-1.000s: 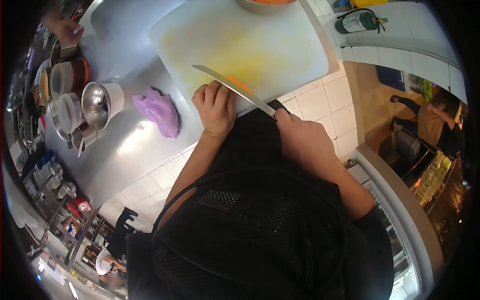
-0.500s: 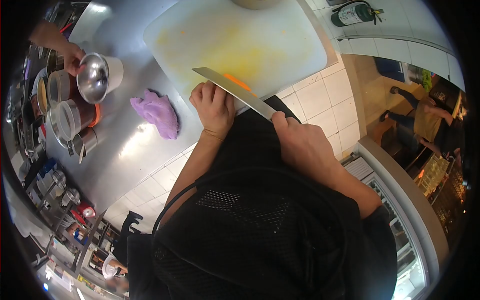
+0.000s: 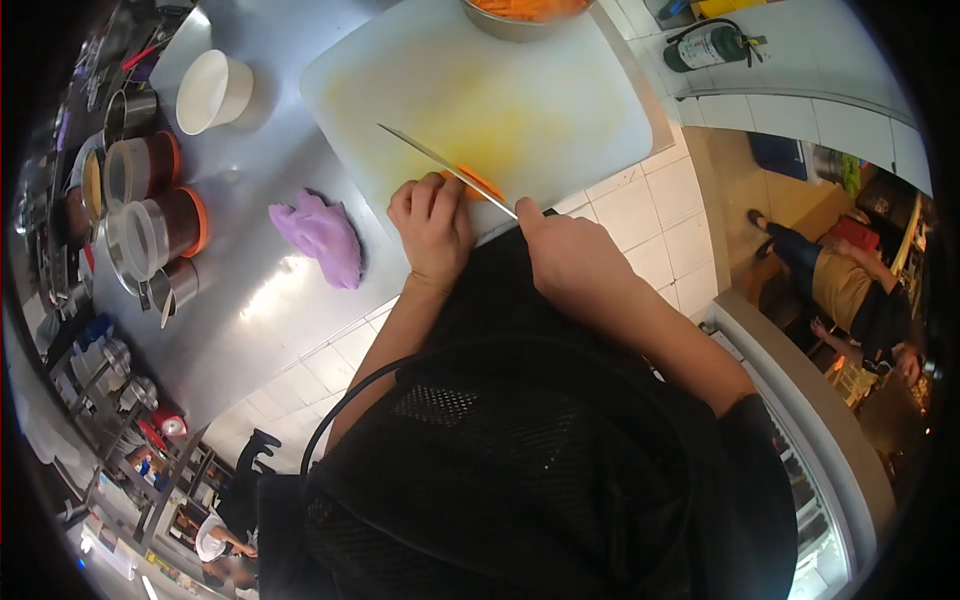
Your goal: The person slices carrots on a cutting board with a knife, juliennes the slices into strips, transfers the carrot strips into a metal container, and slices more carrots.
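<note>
My right hand [image 3: 575, 245] is wrapped round the handle of a kitchen knife [image 3: 425, 152], its blade slanting across the near edge of the white cutting board [image 3: 560, 100]. Under and just beyond the blade lies an orange piece of carrot [image 3: 480, 183]. My left hand [image 3: 432, 228] has its fingers curled down on the board, holding the carrot on the near side of the blade; the fingers hide most of that part. Yellow stains mark the board. At its far edge stands a metal bowl [image 3: 515, 28] with carrot strips [image 3: 525, 8] in it.
Left of the board, a purple cloth [image 3: 318, 238] lies on the steel table [image 3: 240, 350]. Farther left stand a white tub [image 3: 215, 92] and orange-rimmed containers [image 3: 160, 235]. A fire extinguisher [image 3: 705, 48] is at upper right. Another person [image 3: 840, 285] is at far right.
The knife blade has turned more edge-on, and my right hand has shifted slightly left. The other person's hand and the metal bowl it held at left are gone. Carrot strips now show at the top.
</note>
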Action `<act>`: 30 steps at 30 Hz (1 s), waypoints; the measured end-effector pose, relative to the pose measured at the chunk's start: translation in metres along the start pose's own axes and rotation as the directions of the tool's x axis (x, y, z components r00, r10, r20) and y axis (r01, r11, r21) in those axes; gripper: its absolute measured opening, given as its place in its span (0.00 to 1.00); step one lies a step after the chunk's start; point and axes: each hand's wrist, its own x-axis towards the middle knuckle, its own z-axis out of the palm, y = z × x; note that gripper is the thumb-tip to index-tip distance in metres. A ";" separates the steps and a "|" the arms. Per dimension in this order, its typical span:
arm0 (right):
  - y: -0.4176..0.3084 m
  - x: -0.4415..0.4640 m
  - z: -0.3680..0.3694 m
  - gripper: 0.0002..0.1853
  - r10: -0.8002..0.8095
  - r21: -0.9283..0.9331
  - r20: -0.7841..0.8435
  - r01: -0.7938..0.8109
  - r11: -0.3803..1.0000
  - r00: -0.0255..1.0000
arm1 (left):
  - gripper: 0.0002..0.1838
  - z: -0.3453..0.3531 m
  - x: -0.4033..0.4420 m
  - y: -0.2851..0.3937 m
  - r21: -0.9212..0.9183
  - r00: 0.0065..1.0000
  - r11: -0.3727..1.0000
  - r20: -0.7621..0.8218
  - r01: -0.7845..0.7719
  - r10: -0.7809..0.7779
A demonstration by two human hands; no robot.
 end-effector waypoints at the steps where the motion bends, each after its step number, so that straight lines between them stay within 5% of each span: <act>1: 0.000 0.005 -0.001 0.10 0.012 -0.012 0.021 -0.012 1.000 1.000 | 0.18 0.001 0.000 0.001 -0.002 1.000 1.000 -0.003 0.000 0.000; 6: 0.009 -0.036 -0.023 0.12 0.171 -0.076 0.200 -0.159 0.984 0.965 | 0.17 -0.004 -0.001 0.006 -0.014 1.000 1.000 0.015 0.025 -0.025; 8: 0.022 -0.019 0.003 0.12 0.014 0.010 0.021 -0.014 1.000 1.000 | 0.16 -0.003 0.002 0.006 -0.011 1.000 1.000 0.021 0.017 -0.017; 15: 0.051 0.032 0.043 0.10 0.022 -0.051 -0.053 -0.024 0.998 0.998 | 0.16 0.001 0.001 0.002 -0.023 1.000 1.000 -0.023 0.006 -0.006; 17: 0.088 0.049 0.043 0.10 -0.265 0.174 -0.308 0.328 0.928 0.914 | 0.16 0.000 0.001 0.002 -0.001 0.999 1.000 -0.042 0.002 -0.003; 18: 0.059 0.045 -0.006 0.11 0.120 0.479 0.219 -0.213 0.852 0.968 | 0.16 -0.001 0.000 0.003 0.005 0.999 1.000 -0.049 0.006 -0.006; 20: 0.079 0.054 0.016 0.11 -0.215 0.229 -0.153 0.246 0.942 0.965 | 0.15 -0.005 0.001 0.005 0.016 0.999 1.000 -0.047 0.007 -0.006; 23: 0.031 0.021 -0.001 0.11 -0.141 -0.017 -0.158 0.140 0.990 0.977 | 0.15 -0.001 0.000 0.004 0.048 0.996 0.999 -0.085 -0.017 0.021; 30: -0.001 -0.027 -0.024 0.14 -0.102 -0.136 0.030 0.106 0.985 0.994 | 0.16 -0.004 0.002 0.008 0.061 0.999 0.998 -0.054 -0.001 0.005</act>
